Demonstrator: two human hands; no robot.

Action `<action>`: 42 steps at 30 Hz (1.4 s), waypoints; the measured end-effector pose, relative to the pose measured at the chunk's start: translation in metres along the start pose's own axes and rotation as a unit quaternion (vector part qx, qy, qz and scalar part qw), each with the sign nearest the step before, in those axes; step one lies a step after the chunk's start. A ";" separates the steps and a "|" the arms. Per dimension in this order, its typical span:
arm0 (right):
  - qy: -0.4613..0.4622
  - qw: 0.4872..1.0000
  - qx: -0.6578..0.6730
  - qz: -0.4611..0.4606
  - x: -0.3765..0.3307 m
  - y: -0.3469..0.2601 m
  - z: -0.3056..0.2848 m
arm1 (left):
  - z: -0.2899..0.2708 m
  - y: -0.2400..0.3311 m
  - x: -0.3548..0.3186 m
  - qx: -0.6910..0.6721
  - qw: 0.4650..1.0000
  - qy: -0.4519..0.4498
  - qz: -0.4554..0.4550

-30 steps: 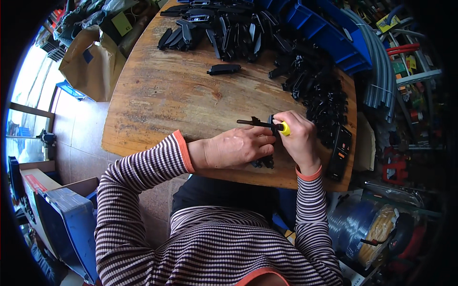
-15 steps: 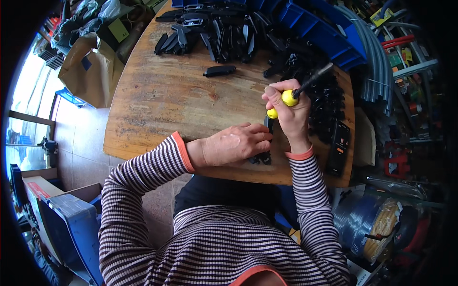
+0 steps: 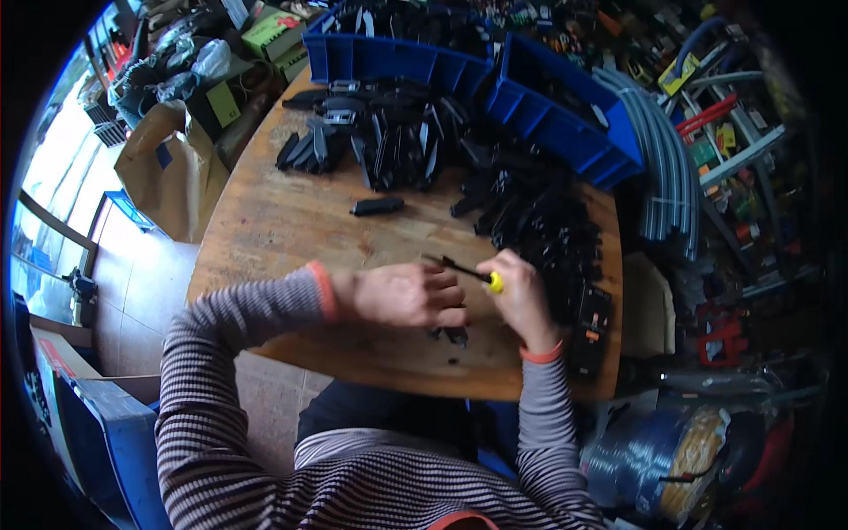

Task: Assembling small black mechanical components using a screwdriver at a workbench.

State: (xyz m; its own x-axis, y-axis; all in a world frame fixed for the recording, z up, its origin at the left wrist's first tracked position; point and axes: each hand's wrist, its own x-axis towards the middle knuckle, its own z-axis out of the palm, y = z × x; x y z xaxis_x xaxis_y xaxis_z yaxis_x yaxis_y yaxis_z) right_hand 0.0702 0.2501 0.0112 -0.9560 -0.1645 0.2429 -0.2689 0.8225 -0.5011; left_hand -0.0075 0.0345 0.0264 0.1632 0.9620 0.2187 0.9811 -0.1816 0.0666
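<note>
My right hand [image 3: 521,296] grips a screwdriver with a yellow handle [image 3: 495,282]; its dark shaft [image 3: 450,264] points left across the wooden table [image 3: 283,230]. My left hand [image 3: 402,296] lies flat beside it, pressing on a small black plastic part [image 3: 452,335] near the table's front edge. The tip of the shaft rests just above my left fingers. Most of the part is hidden under my left hand.
A lone black piece [image 3: 377,207] lies mid-table. Piles of black plastic parts [image 3: 389,141] cover the far side and the right side [image 3: 548,230]. Two blue bins [image 3: 565,124] stand at the back. Grey hoses [image 3: 667,177], cardboard boxes [image 3: 168,168] and a cable reel [image 3: 671,455] surround the table.
My right hand has brought the screwdriver down from a raised, right-pointing position to lie leftward over my left hand. The left hand stayed on the black part.
</note>
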 end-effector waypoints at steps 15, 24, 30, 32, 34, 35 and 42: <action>-0.012 0.999 0.028 0.032 0.005 0.007 0.001 | -0.100 -0.210 0.119 0.183 0.920 0.321 -0.132; 0.000 1.000 -0.026 0.011 0.006 -0.007 0.000 | 0.007 -0.065 -0.075 0.096 0.906 0.081 -0.404; 0.106 0.987 0.100 0.072 0.000 -0.023 -0.009 | 0.029 -0.016 -0.030 0.108 0.951 0.109 -0.269; 0.124 0.978 0.135 0.097 0.002 -0.030 -0.005 | 0.044 0.012 -0.012 0.080 0.936 0.123 -0.318; 0.141 0.980 0.124 0.065 0.005 -0.034 0.002 | 0.044 0.024 -0.005 0.029 0.927 0.143 -0.345; 0.148 0.981 0.121 0.044 0.006 -0.034 0.006 | 0.040 0.029 -0.003 -0.014 0.912 0.160 -0.378; 0.143 0.983 0.108 0.036 0.012 -0.028 0.024 | 0.036 0.055 -0.015 -0.174 0.889 0.202 -0.373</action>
State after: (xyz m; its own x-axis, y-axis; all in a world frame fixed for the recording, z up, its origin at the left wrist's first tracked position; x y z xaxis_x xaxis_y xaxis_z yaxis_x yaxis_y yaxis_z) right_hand 0.0633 0.2123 0.0086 -0.9096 0.0750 0.4086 -0.2504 0.6860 -0.6832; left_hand 0.0478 0.0172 -0.0082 -0.6388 0.7019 0.3151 0.6979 0.3562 0.6214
